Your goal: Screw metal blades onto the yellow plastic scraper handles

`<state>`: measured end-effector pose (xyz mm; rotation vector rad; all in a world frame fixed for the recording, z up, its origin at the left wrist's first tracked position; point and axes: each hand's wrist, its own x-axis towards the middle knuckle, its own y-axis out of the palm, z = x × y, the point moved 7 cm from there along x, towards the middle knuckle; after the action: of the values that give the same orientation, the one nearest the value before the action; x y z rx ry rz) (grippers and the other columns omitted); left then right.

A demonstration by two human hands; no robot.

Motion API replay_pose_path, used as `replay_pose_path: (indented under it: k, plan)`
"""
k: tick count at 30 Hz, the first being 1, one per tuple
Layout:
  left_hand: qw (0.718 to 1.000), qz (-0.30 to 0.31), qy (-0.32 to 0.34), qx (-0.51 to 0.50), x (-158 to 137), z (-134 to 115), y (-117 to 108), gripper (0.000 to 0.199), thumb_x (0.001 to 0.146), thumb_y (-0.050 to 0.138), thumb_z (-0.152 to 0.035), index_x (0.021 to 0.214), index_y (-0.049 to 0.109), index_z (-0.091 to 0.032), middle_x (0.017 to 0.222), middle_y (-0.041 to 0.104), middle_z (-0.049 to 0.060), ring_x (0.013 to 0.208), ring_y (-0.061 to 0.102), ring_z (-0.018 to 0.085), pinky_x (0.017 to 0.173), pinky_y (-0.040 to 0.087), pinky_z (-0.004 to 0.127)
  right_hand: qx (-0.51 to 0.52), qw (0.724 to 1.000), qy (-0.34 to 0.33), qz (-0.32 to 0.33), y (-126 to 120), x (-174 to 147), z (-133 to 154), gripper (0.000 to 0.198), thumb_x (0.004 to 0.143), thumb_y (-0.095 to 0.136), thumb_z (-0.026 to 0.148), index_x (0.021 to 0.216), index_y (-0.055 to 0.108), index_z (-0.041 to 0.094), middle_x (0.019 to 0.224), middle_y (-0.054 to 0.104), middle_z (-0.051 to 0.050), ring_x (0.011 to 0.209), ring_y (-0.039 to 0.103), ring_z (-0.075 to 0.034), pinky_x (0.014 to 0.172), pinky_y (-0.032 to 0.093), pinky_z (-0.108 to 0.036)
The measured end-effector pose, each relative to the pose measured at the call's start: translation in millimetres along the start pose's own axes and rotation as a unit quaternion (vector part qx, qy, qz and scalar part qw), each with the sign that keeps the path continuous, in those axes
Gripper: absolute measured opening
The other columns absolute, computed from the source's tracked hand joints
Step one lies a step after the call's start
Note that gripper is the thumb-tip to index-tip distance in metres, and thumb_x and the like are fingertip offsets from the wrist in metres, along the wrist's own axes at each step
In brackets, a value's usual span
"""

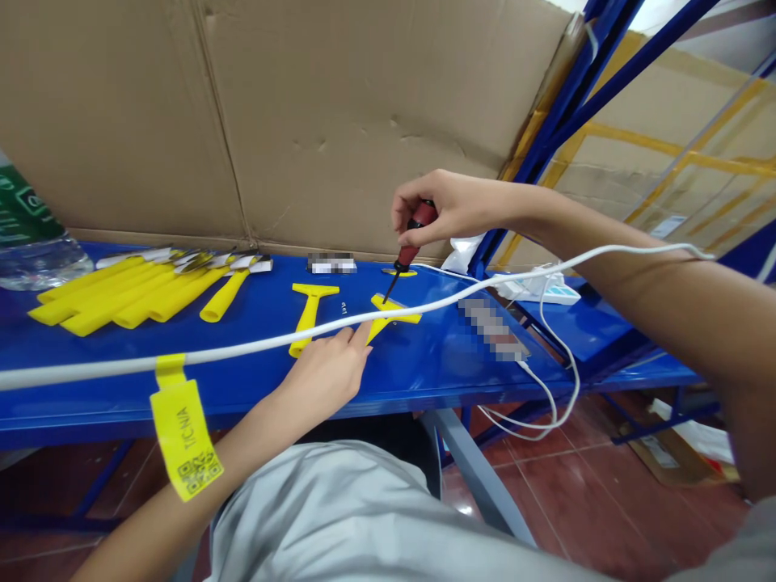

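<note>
My right hand [445,206] is wrapped round the dark red and black handle of a screwdriver [423,215], held tilted with its shaft pointing down. The tip meets the head of a yellow scraper [401,314] lying on the blue table. My left hand [331,365] grips that scraper by its handle, which the fingers and a white cable partly cover. Left of it lies a second yellow T-shaped scraper [310,311]. Between the two are a few tiny pieces [343,308], too small to make out for certain.
Several yellow-handled scrapers [139,295] with blades lie at the left, near a water bottle [36,230]. A white cable [242,349] with a yellow tag [185,436] crosses in front. A blurred-out phone-like object [492,323] lies right; cardboard [364,121] stands behind the blue table [242,380].
</note>
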<state>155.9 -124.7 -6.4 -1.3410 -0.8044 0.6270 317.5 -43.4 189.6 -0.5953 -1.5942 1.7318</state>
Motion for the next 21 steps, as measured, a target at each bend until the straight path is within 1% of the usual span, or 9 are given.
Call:
replay_pose_path:
  k: [2,4,6,8,11,13,17,19,21]
  plan:
    - [1.000,-0.005,0.004,-0.003,0,0,0,0.059,0.121,0.042,-0.026,0.179,0.042,-0.012,0.126,0.082,0.021,0.105,0.086,0.035,0.083,0.066,0.039,-0.005,1.000,-0.006,-0.019,-1,-1,1,0.044,0.095,0.086,0.063,0.108,0.080,0.021,0.097,0.081,-0.009,0.083,0.066,-0.023,0.074,0.045,-0.036]
    - [1.000,-0.011,0.007,-0.006,0,0,0,0.058,0.121,0.043,-0.025,0.178,0.044,-0.013,0.128,0.082,0.021,0.107,0.085,0.034,0.086,0.066,0.039,-0.030,0.998,0.017,-0.051,-3,-2,-1,0.045,0.100,0.080,0.066,0.106,0.080,0.021,0.093,0.079,-0.010,0.085,0.067,-0.025,0.075,0.044,-0.037]
    - [1.000,-0.008,0.008,-0.006,1,0,1,0.058,0.121,0.043,-0.024,0.177,0.045,-0.012,0.130,0.081,0.021,0.109,0.085,0.034,0.088,0.066,0.039,-0.049,0.996,0.043,-0.066,-5,-1,-5,0.047,0.104,0.075,0.067,0.101,0.080,0.021,0.087,0.078,-0.010,0.084,0.067,-0.026,0.075,0.044,-0.038]
    - [1.000,0.002,0.002,-0.004,1,0,1,0.059,0.121,0.043,-0.025,0.179,0.044,-0.012,0.131,0.081,0.021,0.110,0.085,0.035,0.088,0.066,0.039,-0.040,0.997,0.039,-0.046,-3,0,-6,0.044,0.101,0.078,0.067,0.099,0.080,0.023,0.086,0.078,-0.009,0.082,0.067,-0.026,0.073,0.044,-0.038]
    - [1.000,0.002,-0.001,-0.003,1,0,-1,0.060,0.121,0.045,-0.025,0.180,0.042,-0.012,0.128,0.082,0.020,0.112,0.085,0.036,0.090,0.066,0.040,0.000,1.000,-0.003,-0.013,0,-1,-1,0.038,0.092,0.089,0.061,0.104,0.081,0.026,0.092,0.081,-0.004,0.083,0.067,-0.023,0.072,0.046,-0.036]
    - [1.000,-0.001,0.003,-0.004,1,-1,-1,0.060,0.122,0.044,-0.025,0.180,0.043,-0.012,0.129,0.083,0.020,0.113,0.085,0.035,0.091,0.066,0.040,0.007,0.999,-0.014,-0.029,-2,-2,1,0.035,0.090,0.092,0.057,0.105,0.080,0.027,0.094,0.080,-0.003,0.085,0.067,-0.022,0.073,0.046,-0.036]
    - [1.000,-0.014,0.006,-0.003,0,0,2,0.056,0.122,0.045,-0.026,0.176,0.049,-0.013,0.139,0.080,0.021,0.115,0.084,0.035,0.090,0.067,0.040,-0.018,0.996,0.019,-0.082,-6,-3,-1,0.028,0.089,0.093,0.051,0.095,0.077,0.029,0.084,0.076,-0.002,0.085,0.066,-0.024,0.071,0.044,-0.037]
    - [1.000,-0.022,0.004,-0.006,0,1,4,0.056,0.121,0.046,-0.027,0.176,0.050,-0.015,0.142,0.079,0.021,0.118,0.084,0.034,0.091,0.066,0.039,-0.017,0.997,0.012,-0.071,-4,-3,2,0.024,0.087,0.092,0.044,0.100,0.077,0.030,0.090,0.079,-0.001,0.085,0.066,-0.023,0.071,0.044,-0.037]
    - [1.000,-0.027,0.005,-0.004,0,2,6,0.056,0.121,0.046,-0.027,0.176,0.050,-0.017,0.142,0.079,0.020,0.119,0.083,0.033,0.093,0.066,0.038,-0.023,0.998,-0.004,-0.061,-2,-4,5,0.025,0.091,0.085,0.043,0.110,0.076,0.029,0.101,0.081,-0.001,0.086,0.067,-0.022,0.072,0.045,-0.037]
